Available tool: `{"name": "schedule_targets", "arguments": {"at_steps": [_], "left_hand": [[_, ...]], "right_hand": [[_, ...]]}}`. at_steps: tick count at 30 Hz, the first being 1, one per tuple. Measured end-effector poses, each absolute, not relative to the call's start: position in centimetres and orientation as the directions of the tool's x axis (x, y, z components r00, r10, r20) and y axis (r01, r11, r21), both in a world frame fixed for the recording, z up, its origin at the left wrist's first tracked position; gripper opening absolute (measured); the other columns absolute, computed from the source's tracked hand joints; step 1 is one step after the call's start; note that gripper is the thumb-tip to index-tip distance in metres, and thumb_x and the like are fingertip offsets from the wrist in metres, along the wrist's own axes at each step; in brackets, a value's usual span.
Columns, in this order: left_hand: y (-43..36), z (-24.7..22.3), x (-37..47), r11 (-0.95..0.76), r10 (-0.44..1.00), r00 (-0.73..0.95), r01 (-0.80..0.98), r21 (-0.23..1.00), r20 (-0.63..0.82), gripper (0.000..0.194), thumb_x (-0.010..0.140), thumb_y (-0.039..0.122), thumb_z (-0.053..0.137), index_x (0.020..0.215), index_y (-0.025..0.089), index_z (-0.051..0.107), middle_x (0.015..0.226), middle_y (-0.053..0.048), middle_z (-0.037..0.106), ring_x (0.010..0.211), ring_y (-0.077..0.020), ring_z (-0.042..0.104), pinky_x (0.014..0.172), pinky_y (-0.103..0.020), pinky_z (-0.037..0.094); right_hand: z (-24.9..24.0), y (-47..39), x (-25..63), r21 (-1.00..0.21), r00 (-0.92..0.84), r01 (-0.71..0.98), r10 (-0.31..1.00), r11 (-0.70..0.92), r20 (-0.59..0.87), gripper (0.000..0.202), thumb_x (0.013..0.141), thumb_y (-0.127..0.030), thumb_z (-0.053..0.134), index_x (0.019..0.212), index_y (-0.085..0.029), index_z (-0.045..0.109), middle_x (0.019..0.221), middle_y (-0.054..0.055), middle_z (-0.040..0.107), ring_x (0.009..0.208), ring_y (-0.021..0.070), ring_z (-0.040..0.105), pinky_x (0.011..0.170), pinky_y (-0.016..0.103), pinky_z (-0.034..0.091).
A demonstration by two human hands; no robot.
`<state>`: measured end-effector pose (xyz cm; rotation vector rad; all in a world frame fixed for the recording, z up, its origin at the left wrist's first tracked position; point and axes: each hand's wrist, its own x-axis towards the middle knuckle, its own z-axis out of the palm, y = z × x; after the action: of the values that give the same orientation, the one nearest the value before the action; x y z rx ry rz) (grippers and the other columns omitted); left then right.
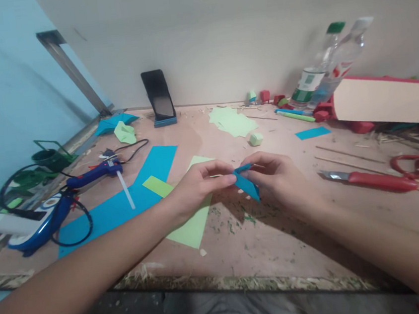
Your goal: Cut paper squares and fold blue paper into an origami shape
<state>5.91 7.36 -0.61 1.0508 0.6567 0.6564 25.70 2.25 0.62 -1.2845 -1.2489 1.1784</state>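
A small folded piece of blue paper is held up over the middle of the table between my two hands. My left hand pinches its left end between thumb and fingers. On the other side, my right hand grips the upper right part, and its fingertips partly hide the fold. Beneath my left hand lies a light green paper sheet, with a narrow green strip beside it. Blue paper strips lie further left. A small light green paper cube sits just beyond my hands.
At left lie a blue glue gun and its cable. A phone stands at the back near light green paper pieces. On the right are a red utility knife, thin sticks, scissors and plastic bottles.
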Motion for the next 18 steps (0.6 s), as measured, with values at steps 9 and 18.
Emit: {"name": "schedule_targets", "arguments": {"at_steps": [9,18], "left_hand": [[7.3,-0.1,6.1,0.418,0.746,0.631,-0.192,0.888,-0.215,0.035,0.065,0.028,0.099,0.086,0.014,0.074,0.081,-0.002,0.076,0.073,-0.0143,0.074,0.076,-0.029,0.06],[7.1,0.6,5.3,0.253,0.748,0.627,0.034,0.967,-0.218,0.029,0.078,0.039,0.089,0.088,0.016,0.074,0.075,-0.005,0.075,0.068,-0.0179,0.073,0.058,-0.025,0.051]], "right_hand": [[1.3,1.9,25.6,-0.925,-0.005,0.324,0.978,0.199,0.209,0.008,0.083,-0.027,0.074,0.084,-0.02,0.073,0.082,0.003,0.072,0.075,0.0173,0.065,0.063,0.028,0.053],[1.1,1.7,25.6,-0.896,-0.08,0.399,0.981,0.195,0.177,0.009,0.089,-0.023,0.067,0.089,-0.019,0.075,0.088,0.003,0.075,0.08,0.0179,0.068,0.067,0.027,0.056]]}}
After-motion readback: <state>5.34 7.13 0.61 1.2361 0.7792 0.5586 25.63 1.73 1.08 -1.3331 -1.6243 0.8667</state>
